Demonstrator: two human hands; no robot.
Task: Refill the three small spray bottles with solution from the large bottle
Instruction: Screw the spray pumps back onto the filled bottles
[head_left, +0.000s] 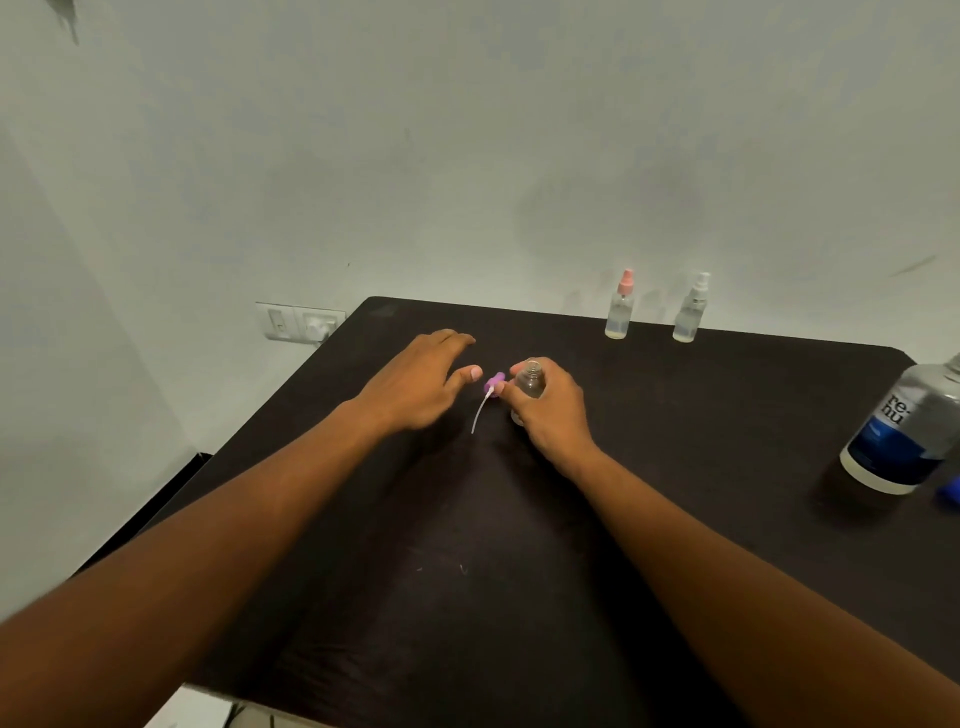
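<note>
On the dark table (467, 597), right hand (550, 410) gripping uncapped small bottle (530, 387), left hand (415, 384) open, empty, beside purple sprayer (493, 387).

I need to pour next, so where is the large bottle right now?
In the head view, the large bottle stands at the table's far right edge, beyond the right hand, with a small blue object beside it.

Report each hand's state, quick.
Left hand: open, fingers spread, holding nothing.
Right hand: closed on the uncapped small bottle.
</note>
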